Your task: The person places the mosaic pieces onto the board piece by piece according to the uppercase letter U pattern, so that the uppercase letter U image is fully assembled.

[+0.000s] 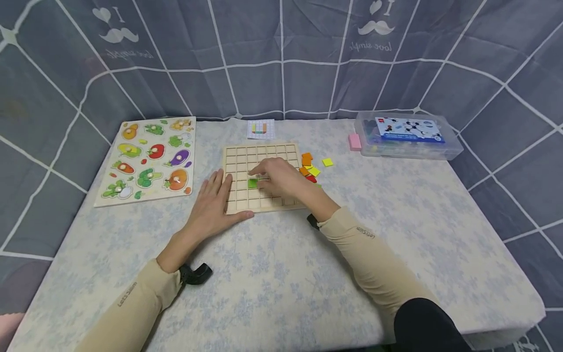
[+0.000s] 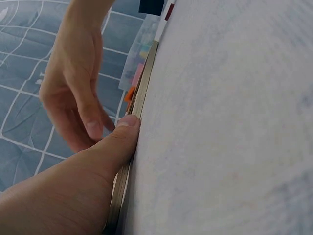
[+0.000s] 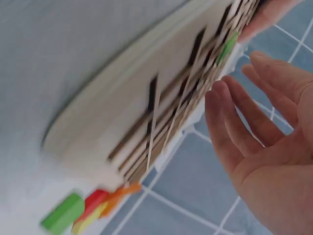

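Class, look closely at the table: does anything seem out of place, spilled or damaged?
One yellow tile lies alone, to the right of the pile of tiles beside the wooden board. It looks slightly odd because the others there are bunched together. I see no spill or damage.

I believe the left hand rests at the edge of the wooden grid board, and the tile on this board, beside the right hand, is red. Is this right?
Not quite: the tile on the board beside the right hand is green, not red, as the head view shows. The left hand does rest at its edge.
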Available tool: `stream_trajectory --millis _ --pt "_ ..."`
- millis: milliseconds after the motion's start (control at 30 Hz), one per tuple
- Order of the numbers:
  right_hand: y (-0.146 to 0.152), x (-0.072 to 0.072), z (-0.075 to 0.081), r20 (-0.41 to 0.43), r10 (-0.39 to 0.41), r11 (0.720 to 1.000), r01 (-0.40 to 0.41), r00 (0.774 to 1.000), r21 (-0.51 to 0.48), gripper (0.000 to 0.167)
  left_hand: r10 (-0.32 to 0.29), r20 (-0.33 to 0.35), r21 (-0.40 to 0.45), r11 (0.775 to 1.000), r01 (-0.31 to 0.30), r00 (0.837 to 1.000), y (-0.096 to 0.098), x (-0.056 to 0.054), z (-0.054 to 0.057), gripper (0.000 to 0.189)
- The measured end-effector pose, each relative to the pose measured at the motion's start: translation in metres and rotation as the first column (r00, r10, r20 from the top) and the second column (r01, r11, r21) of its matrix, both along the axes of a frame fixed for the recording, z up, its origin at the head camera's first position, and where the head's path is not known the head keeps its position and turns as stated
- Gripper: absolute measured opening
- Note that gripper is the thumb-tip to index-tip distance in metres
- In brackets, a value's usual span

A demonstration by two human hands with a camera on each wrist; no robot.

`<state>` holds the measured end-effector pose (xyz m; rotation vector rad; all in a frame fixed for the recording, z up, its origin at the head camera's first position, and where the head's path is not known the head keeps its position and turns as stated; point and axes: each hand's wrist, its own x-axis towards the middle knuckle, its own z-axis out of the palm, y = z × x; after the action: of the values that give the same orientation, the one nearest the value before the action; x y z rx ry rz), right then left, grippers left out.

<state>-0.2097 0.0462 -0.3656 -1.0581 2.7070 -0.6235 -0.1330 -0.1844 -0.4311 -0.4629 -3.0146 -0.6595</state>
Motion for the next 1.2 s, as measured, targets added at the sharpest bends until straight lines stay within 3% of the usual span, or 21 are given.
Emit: stream_trajectory --millis 267,533,933,1200 --pt "0.055 -0.001 0.007 0.073 -0.068 0.991 0.075 0.995 -0.109 0.032 0.006 -0.003 0.015 1.000 -0.006 1.000 0.000 0.000 0.001 0.118" --pt "0.112 0.006 0.007 0.059 -0.149 0.976 0.156 0.987 -0.149 0.028 0.006 -0.001 0.014 1.000 -0.006 1.000 0.003 -0.001 0.002 0.119" --pt "0.133 0.006 -0.010 0.076 -0.237 0.969 0.241 0.969 -0.049 0.022 0.004 -0.011 0.000 1.000 -0.004 1.000 -0.001 0.001 0.001 0.119" --pt "0.133 0.005 -0.016 0.053 -0.191 0.980 0.193 0.980 -0.039 0.025 0.005 -0.017 -0.003 1.000 -0.005 1.000 -0.001 -0.001 -0.002 0.119"
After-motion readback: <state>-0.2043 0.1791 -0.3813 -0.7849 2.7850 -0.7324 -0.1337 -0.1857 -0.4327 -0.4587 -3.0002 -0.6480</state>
